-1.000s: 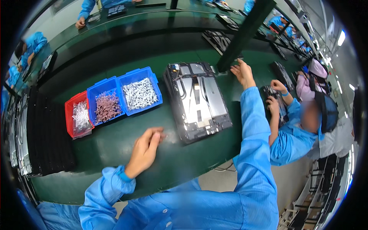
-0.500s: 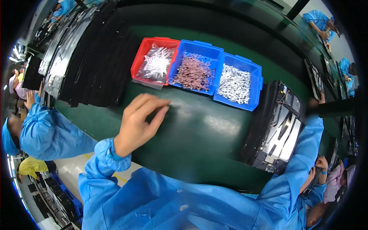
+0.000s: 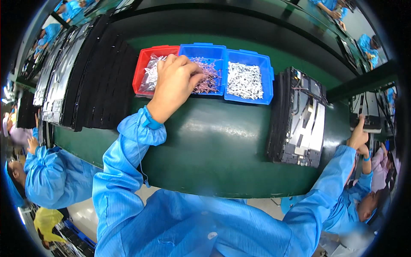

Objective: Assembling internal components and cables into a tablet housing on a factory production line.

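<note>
My left hand (image 3: 173, 83) is over the bins, its fingers curled toward the thumb at the pink pieces. Whether anything is pinched there cannot be made out. Below it, a blue bin (image 3: 203, 50) holds many thin pinkish wire-like pieces (image 3: 209, 77). The red bin (image 3: 139, 73), partly behind the hand, contains a clear bag of white pieces (image 3: 150, 77). Small white-and-black pieces (image 3: 244, 81) fill the right blue bin (image 3: 268, 85). At far right my right hand (image 3: 358, 136) grips the near edge of a black-and-silver panel (image 3: 371, 112), with one finger along its face.
A stack of silver-and-black device parts (image 3: 299, 124) stands right of the bins on the green table (image 3: 222, 158). Tall rows of black panels (image 3: 98, 85) fill the left side. A dark green post (image 3: 364, 81) crosses near my right hand. Co-workers in blue (image 3: 60, 173) sit on both sides.
My left hand has moved up and forward from the bare table to the bins. The view has shifted, and my right hand with the panel now shows more plainly.
</note>
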A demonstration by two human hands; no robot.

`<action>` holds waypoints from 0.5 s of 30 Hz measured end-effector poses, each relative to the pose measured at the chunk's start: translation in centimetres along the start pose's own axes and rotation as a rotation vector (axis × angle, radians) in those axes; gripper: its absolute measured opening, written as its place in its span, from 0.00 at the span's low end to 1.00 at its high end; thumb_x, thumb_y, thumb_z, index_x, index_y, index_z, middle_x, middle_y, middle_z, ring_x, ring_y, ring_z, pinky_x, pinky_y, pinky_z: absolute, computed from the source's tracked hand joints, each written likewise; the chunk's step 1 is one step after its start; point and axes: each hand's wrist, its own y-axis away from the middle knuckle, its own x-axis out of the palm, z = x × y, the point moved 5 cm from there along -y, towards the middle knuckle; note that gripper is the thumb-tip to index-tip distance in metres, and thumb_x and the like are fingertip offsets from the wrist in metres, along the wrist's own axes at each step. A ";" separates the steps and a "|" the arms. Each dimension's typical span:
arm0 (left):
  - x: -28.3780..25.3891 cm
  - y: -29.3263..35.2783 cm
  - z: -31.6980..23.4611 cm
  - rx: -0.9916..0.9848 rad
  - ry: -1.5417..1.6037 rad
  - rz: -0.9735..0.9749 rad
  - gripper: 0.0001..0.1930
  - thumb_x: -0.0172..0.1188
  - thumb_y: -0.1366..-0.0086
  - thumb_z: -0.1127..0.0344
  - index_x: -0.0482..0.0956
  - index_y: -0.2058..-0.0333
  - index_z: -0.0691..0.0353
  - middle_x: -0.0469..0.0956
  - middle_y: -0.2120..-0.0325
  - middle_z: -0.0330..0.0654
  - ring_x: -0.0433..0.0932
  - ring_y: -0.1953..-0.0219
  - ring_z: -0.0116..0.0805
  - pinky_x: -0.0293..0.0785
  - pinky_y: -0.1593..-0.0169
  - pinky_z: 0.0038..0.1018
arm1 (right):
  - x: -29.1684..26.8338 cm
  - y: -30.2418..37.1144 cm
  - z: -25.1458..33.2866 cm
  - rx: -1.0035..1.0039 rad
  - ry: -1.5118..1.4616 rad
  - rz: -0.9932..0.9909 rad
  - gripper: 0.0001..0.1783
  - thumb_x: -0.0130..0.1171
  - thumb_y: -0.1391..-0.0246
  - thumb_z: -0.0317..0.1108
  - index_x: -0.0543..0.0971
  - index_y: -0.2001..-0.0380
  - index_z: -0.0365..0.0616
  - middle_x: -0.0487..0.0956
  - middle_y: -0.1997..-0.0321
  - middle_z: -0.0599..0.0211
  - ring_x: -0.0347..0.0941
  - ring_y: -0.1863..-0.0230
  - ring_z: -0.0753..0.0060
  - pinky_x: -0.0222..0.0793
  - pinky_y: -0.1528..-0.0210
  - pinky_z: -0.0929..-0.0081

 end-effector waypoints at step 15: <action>-1.0 1.8 3.4 -0.207 0.672 -0.470 0.07 0.73 0.42 0.68 0.89 0.65 0.62 0.82 0.73 0.36 0.75 0.70 0.23 0.70 0.65 0.22 | -22.3 40.8 0.4 0.348 -0.522 0.127 0.24 0.66 0.51 0.34 0.78 0.50 0.36 0.81 0.61 0.59 0.76 0.57 0.68 0.77 0.54 0.68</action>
